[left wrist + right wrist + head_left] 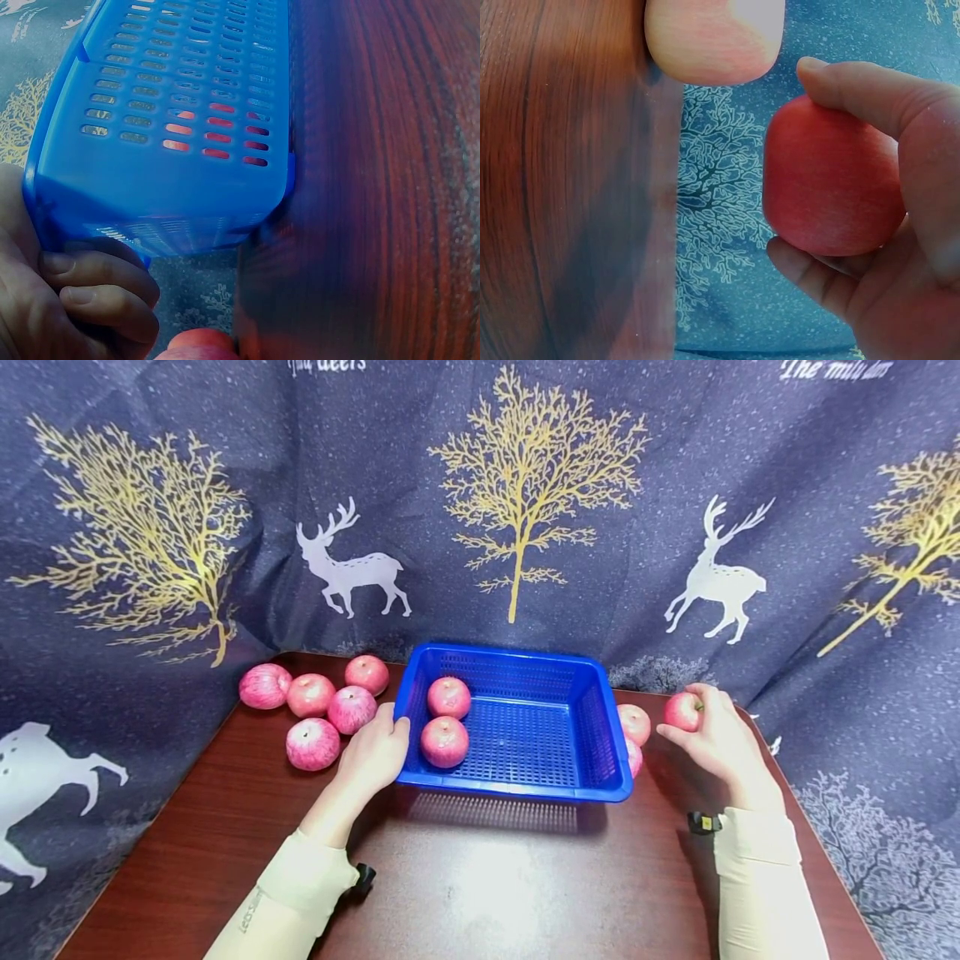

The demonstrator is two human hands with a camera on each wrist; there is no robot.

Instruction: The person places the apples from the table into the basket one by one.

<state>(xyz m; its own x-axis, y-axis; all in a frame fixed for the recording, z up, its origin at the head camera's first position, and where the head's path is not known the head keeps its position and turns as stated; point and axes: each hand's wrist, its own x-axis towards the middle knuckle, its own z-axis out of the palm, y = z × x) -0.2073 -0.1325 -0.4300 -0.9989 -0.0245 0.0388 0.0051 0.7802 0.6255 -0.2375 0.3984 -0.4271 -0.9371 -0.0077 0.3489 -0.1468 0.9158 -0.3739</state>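
Note:
A blue plastic basket [517, 789] with slotted walls stands at the middle of the table, two red apples [445, 742] in its left part. My left hand [377, 750] grips the basket's left rim; in the left wrist view, curled fingers [105, 300] show at that end. To the right of the basket, my right hand [716, 739] holds a red apple [832, 180] between thumb and fingers, the thumb on one side and fingertips on the other in the right wrist view. Another apple [634, 725], paler, lies between that hand and the basket.
Several apples [312, 744] lie together at the table's back left, beside my left hand. One more apple [634, 758] is partly hidden behind the basket's right wall. A dark cloth [555, 585] with trees and deer hangs behind the brown table [480, 885].

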